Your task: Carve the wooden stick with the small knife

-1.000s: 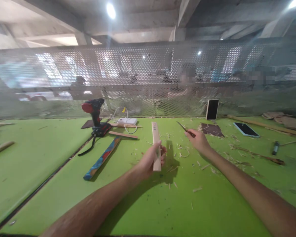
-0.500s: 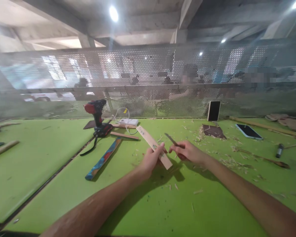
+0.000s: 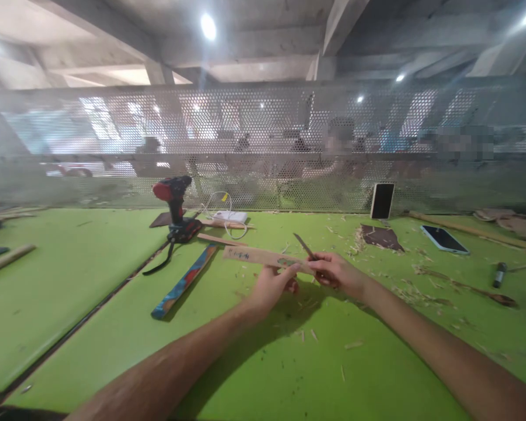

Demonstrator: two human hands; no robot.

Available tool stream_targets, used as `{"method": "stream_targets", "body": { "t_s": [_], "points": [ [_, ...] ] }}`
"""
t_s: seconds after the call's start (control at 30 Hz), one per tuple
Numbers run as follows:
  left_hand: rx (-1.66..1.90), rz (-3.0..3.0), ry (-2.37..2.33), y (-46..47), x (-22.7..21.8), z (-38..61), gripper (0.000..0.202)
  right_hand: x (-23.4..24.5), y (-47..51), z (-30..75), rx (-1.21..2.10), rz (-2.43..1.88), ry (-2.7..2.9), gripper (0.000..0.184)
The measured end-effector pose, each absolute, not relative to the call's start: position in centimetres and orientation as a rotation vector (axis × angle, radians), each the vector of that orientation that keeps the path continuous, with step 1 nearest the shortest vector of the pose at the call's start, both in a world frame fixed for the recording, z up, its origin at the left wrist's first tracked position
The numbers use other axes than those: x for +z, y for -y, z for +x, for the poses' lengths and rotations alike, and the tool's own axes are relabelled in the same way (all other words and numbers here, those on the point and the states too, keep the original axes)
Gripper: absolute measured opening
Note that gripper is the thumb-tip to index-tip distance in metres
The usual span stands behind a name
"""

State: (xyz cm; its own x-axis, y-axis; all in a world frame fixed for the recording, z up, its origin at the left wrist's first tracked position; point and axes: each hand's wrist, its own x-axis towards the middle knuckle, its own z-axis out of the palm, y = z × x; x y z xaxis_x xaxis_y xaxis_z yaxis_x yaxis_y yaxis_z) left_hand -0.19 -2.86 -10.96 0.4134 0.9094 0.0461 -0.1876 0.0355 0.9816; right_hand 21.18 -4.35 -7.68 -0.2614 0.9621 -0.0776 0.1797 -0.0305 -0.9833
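Note:
A flat pale wooden strip (image 3: 254,256), with dark writing at its left end and a small coloured picture farther along, is held above the green table (image 3: 245,362). My left hand (image 3: 274,286) is closed on it, thumb on top and fingers beneath. At the strip's right end is my right hand (image 3: 335,272), closed round a knife (image 3: 305,245) whose blade points up and to the left. The right fingers appear to touch the strip's end as well. The knife's handle is mostly hidden in the hand.
A red-and-black cordless drill (image 3: 175,207) stands left, near a blue patterned strip (image 3: 184,283). Farther back are a white power bank (image 3: 229,217) and cable. To the right are a phone (image 3: 444,240), brown sandpaper (image 3: 381,237), a marker (image 3: 499,275), wood shavings (image 3: 425,292) and a wooden spoon (image 3: 502,299).
The wooden strip has turned from a steep slant to nearly level, its far end swinging left and its near end coming up to my right hand. The knife stays in the right hand.

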Motion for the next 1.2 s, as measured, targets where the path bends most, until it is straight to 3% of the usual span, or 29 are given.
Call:
{"method": "stream_targets", "body": {
  "t_s": [0.2, 0.4, 0.6, 0.73, 0.87, 1.0, 1.1, 1.2],
  "points": [
    [0.831, 1.363, -0.704, 3.5, -11.7, -0.5, 0.009, -6.9, 4.1, 22.2, 1.285, -1.182, 1.393, 0.039],
    [0.74, 1.095, -0.451, 3.5, -10.5, -0.5, 0.027, -6.2, 3.7, 23.4, 1.258, -1.101, 1.319, 0.041],
    [0.406, 0.947, -0.444, 3.8, -9.9, -0.2, 0.044, -7.5, 3.2, 23.3, 1.157, -1.28, 1.385, 0.053],
    [0.511, 1.01, -0.438, 4.3, -10.7, 0.1, 0.026, -8.1, 3.1, 22.5, 0.975, -1.37, 1.375, 0.058],
    [0.668, 1.006, -0.56, 4.1, -10.4, 0.0, 0.019, -7.6, 3.1, 22.4, 0.565, -1.389, 1.492, 0.062],
    [0.806, 0.962, -0.655, 3.7, -9.4, -0.2, 0.019, -6.6, 3.7, 22.0, 0.222, -1.324, 1.655, 0.056],
    [0.897, 1.013, -0.722, 3.4, -8.9, -0.4, 0.018, -6.3, 4.4, 21.0, 0.178, -1.25, 1.812, 0.046],
    [0.968, 1.068, -0.767, 3.2, -8.5, -0.6, 0.031, -6.4, 4.8, 20.3, 0.14, -1.193, 1.882, 0.036]
  ]
}}
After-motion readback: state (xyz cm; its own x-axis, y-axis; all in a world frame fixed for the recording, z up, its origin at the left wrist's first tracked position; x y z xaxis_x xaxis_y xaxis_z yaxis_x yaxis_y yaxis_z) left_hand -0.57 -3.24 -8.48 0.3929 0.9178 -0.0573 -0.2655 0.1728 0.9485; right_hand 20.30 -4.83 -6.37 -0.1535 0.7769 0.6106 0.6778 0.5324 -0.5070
